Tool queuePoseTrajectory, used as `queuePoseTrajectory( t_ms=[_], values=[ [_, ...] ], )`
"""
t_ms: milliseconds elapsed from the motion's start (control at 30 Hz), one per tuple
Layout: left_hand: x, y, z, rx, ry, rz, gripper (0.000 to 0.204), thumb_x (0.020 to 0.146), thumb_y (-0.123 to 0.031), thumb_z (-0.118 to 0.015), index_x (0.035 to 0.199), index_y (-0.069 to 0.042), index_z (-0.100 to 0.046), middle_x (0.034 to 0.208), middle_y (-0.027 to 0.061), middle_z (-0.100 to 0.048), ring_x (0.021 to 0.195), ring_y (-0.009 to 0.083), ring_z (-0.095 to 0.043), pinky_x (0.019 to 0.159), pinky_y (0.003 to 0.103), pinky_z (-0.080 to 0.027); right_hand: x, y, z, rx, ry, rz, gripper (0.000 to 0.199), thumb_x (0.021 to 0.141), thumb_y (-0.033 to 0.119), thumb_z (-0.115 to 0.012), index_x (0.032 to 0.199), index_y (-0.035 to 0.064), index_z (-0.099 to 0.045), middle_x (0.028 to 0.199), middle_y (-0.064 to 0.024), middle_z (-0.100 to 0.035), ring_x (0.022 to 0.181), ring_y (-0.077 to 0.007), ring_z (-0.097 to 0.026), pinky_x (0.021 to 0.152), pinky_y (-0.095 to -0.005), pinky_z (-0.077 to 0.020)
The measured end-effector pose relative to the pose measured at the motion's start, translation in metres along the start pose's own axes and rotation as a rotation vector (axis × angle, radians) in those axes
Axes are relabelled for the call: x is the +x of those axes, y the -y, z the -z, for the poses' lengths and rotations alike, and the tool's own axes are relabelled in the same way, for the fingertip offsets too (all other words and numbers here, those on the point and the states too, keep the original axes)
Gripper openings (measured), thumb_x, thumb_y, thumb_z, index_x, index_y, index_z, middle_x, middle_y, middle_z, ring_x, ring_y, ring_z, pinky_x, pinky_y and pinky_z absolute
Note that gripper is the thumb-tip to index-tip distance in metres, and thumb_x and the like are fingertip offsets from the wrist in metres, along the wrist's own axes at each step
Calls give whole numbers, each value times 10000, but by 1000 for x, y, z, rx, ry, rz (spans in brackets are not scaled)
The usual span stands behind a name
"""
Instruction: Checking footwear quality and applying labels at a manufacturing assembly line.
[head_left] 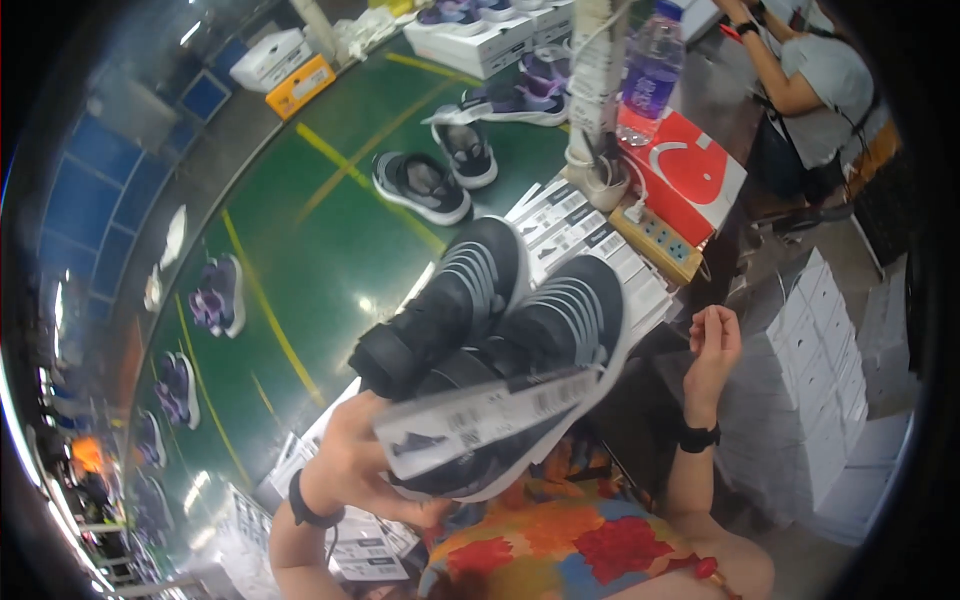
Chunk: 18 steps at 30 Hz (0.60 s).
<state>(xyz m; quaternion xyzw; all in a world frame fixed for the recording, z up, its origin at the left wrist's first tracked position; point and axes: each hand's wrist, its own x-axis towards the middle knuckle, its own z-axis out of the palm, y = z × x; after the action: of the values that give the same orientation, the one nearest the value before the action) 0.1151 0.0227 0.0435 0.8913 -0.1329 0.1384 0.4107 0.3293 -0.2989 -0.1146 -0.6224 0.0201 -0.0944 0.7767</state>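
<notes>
A pair of black sneakers [575, 315] with pale grey stripes across the laces and light soles is held up by the heels in my left hand [352, 455]. Across the nearer shoe lies a white label strip [480, 425] showing a shoe picture and barcodes; whether it is attached or pinched cannot be told. My right hand [713, 345] is raised off to the right, apart from the shoes, its fingers curled together and nothing visible in them. Rows of white printed labels [565, 225] lie on the table edge beyond the sneakers.
The green, yellow-lined work surface [330, 250] carries another dark pair of shoes [425, 185] and several purple ones [218, 295]. A power strip [655, 245], red box [690, 170], bottle [650, 85] and wrapped post [597, 100] stand ahead. White boxes [810, 370] are stacked right; another person [815, 90] is behind.
</notes>
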Motion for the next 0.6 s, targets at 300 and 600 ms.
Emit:
queuePoseTrajectory(
  t_ms=[300, 600],
  values=[
    [181, -1, -74, 365, 258, -583, 424, 571, -443, -791, 741, -116, -582, 728, 120, -436, 644, 295, -483, 568, 413, -407, -18, 35, 51, -121, -179, 163, 129, 968, 109, -586, 862, 37, -577, 728, -1, -591, 631, -39, -480, 578, -196, -364],
    [353, 42, -163, 584, 340, -338, 534, 571, -471, -708, 888, -41, -727, 766, 203, -659, 830, 361, -645, 730, 421, -535, -45, 35, 79, -258, -266, 194, 161, 957, 98, -574, 812, 31, -563, 704, -7, -585, 613, -50, -479, 569, -209, -368]
  ],
)
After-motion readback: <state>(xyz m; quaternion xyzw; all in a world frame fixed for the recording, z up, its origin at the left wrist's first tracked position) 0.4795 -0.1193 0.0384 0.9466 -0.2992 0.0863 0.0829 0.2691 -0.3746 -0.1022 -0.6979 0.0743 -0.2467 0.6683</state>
